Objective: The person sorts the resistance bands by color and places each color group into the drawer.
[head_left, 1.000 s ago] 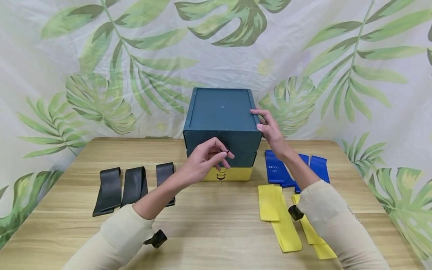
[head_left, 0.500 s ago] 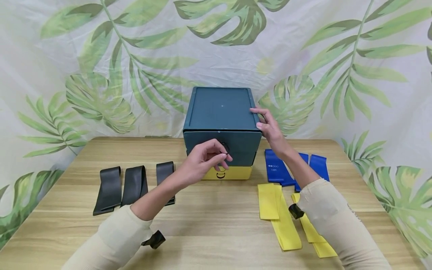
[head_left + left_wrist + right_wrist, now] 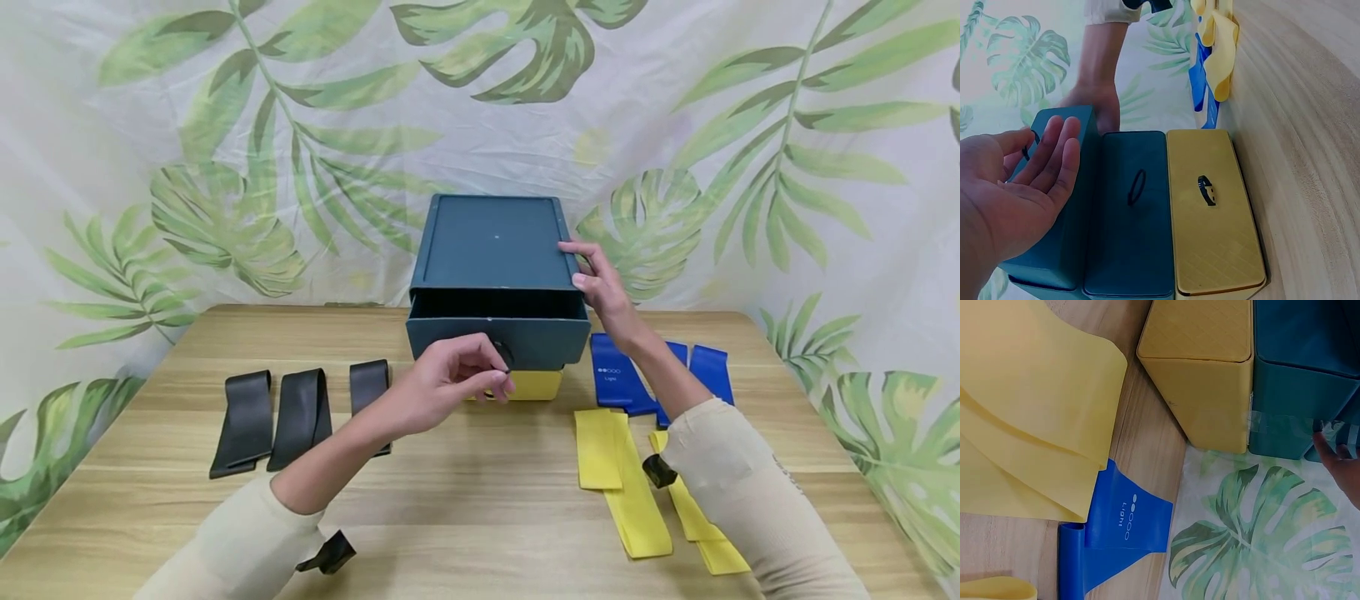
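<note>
A stack of drawer boxes stands at the back of the table, two dark teal ones above a yellow drawer box [image 3: 1216, 244]. Its top drawer [image 3: 450, 335] is pulled partway out, with a dark gap behind its front panel. My left hand [image 3: 450, 379] pinches the black ring pull [image 3: 1036, 136] on that drawer between thumb and index finger, the other fingers loosely bent. My right hand [image 3: 603, 287] rests on the right side and top edge of the upper teal box [image 3: 495, 242], fingers spread. The middle teal drawer [image 3: 1129, 237] is closed and has its own ring pull [image 3: 1137, 187].
Several black resistance bands [image 3: 247, 421] lie folded at the left of the wooden table [image 3: 465, 517]. At the right are blue bands [image 3: 615, 379] marked "Light" and yellow bands [image 3: 633, 508] in front of them. A leaf-print cloth [image 3: 337, 167] hangs right behind the boxes.
The top drawer has slid out toward me, opening a gap under the box's top. My left hand has moved nearer and lower with the ring pull. The right hand has stayed in place.
</note>
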`<state>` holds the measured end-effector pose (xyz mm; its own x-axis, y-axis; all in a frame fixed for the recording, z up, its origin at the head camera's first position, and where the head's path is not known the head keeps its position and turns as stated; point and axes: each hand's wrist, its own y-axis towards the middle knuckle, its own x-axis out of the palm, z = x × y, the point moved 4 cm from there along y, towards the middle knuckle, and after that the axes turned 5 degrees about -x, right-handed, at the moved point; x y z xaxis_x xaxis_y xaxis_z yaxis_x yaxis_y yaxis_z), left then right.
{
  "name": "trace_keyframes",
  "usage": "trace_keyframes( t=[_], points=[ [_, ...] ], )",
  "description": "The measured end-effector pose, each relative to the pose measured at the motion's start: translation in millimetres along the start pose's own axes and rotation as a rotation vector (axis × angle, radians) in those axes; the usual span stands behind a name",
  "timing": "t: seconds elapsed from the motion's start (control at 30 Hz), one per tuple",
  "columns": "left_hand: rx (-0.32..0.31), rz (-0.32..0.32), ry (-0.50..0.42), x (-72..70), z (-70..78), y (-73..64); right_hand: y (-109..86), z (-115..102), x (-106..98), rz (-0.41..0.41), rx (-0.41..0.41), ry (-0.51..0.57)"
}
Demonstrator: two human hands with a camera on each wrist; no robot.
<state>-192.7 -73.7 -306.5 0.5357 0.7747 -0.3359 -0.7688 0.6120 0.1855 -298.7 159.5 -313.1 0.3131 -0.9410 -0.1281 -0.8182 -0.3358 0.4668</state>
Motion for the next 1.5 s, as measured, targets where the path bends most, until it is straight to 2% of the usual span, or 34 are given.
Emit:
trace_keyframes(
  t=[0.23, 0.5, 0.93, 1.27, 1.5],
  points=[
    [0.003, -0.061, -0.012, 7.2, 7.3, -9.9, -0.7, -1, 0, 0.009, 0.008, -0.010],
    [0.026, -0.091, -0.019, 13.1, 9.8, -17.1, -1.6, 0, -1, 0.014, 0.013, -0.012],
    [-0.022, -0.112, 0.014, 17.7, 14.3, -26.4, -1.6, 1, -2, 0.011, -0.007, -0.004],
    [-0.029, -0.143, -0.015, 15.5, 14.4, -32.4, -0.2, 0, -1, 0.003, -0.006, -0.011],
    [-0.039, -0.177, 0.055, 8.6, 14.2, -42.1, 0.0, 0, -1, -0.003, -0.007, -0.015]
  ],
)
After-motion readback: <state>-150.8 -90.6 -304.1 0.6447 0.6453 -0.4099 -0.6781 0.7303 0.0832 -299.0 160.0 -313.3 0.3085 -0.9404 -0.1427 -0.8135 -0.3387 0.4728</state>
